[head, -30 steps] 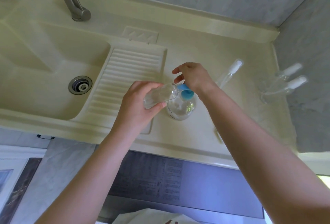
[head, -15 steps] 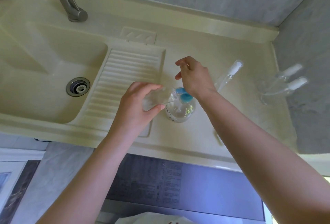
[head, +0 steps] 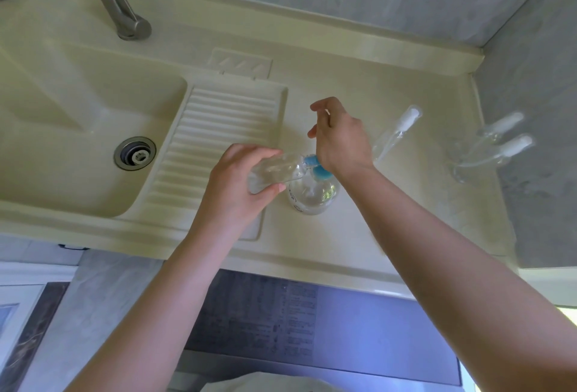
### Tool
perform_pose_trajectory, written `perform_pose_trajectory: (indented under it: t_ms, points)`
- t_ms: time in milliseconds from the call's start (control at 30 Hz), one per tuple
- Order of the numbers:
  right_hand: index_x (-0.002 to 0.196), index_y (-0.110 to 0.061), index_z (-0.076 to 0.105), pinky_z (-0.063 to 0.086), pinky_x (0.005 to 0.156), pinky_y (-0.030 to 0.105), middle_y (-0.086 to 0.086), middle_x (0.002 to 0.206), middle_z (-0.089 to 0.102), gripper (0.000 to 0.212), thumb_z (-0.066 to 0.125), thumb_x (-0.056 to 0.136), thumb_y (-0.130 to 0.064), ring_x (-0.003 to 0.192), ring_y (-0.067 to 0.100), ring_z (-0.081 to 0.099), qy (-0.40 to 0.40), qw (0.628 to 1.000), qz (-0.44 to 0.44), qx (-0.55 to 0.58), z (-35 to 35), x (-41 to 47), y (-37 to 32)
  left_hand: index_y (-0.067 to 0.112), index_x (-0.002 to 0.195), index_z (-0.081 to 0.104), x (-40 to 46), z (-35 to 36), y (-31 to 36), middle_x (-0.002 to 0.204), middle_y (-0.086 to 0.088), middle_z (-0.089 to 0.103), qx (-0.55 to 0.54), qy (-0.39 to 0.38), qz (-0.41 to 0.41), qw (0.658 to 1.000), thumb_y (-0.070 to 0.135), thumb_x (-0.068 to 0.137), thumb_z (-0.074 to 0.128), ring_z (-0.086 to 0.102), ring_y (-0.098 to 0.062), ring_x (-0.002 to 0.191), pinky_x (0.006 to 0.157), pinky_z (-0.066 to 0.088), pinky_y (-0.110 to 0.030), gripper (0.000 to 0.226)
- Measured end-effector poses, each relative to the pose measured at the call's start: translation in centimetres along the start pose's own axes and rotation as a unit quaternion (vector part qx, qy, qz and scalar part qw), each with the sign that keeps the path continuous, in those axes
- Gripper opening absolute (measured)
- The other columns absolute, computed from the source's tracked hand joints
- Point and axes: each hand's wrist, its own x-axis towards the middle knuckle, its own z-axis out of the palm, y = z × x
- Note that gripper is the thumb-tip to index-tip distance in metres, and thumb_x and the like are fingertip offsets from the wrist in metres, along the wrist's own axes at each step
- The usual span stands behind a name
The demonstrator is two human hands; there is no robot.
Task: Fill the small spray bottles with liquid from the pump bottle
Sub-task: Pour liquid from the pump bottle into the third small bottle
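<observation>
My left hand grips a small clear spray bottle, tilted on its side with its open mouth against the blue nozzle of the pump bottle. The pump bottle is clear, holds clear liquid and stands on the cream counter. Over its blue pump head sits my right hand; the heel of the hand is on the pump and the fingers are loosely stretched away from me. A white spray cap with its dip tube lies on the counter just right of that hand.
Two more small clear bottles with white caps lie against the grey right wall. A ribbed drainboard, the sink basin with its drain, and a metal tap are to the left. The counter's front edge runs under my forearms.
The fingers of my right hand have lifted and spread a little above the pump head. My left hand keeps the small bottle at the nozzle.
</observation>
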Motion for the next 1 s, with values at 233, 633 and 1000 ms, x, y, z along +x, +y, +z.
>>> perform_pose_trajectory:
  t_ms: [233, 633, 1000]
  points:
    - [0.110, -0.034, 0.059, 0.055, 0.079, 0.043, -0.007, 0.087, 0.072, 0.030, 0.033, 0.097, -0.031, 0.082, 0.022, 0.064, 0.017, 0.999, -0.010, 0.028, -0.8, 0.4, -0.5, 0.028, 0.119, 0.067, 0.1, 0.0, 0.1, 0.115, 0.008, 0.057, 0.000, -0.001, -0.001, 1.000, 0.019, 0.075, 0.083, 0.056, -0.004, 0.106, 0.088, 0.037, -0.008, 0.048]
    - [0.115, -0.031, 0.056, 0.049, 0.091, 0.044, -0.003, 0.092, 0.073, 0.029, 0.031, 0.101, -0.032, 0.091, 0.027, 0.064, 0.001, 0.999, -0.023, -0.040, -0.9, 0.8, -0.5, 0.026, 0.116, 0.068, 0.8, -0.2, 0.0, 0.113, 0.007, 0.059, 0.009, 0.000, 0.013, 1.000, 0.015, 0.073, 0.084, 0.052, -0.003, 0.105, 0.086, 0.033, -0.005, 0.047]
    - [0.118, -0.033, 0.054, 0.035, 0.098, 0.041, -0.006, 0.095, 0.073, 0.030, 0.030, 0.100, -0.031, 0.100, 0.024, 0.061, 0.024, 0.999, -0.011, -0.047, -0.8, 0.0, 0.0, 0.024, 0.117, 0.068, 0.5, -0.2, 0.4, 0.115, 0.004, 0.057, 0.010, 0.001, 0.014, 1.000, 0.013, 0.073, 0.085, 0.057, -0.012, 0.107, 0.095, 0.036, -0.013, 0.049]
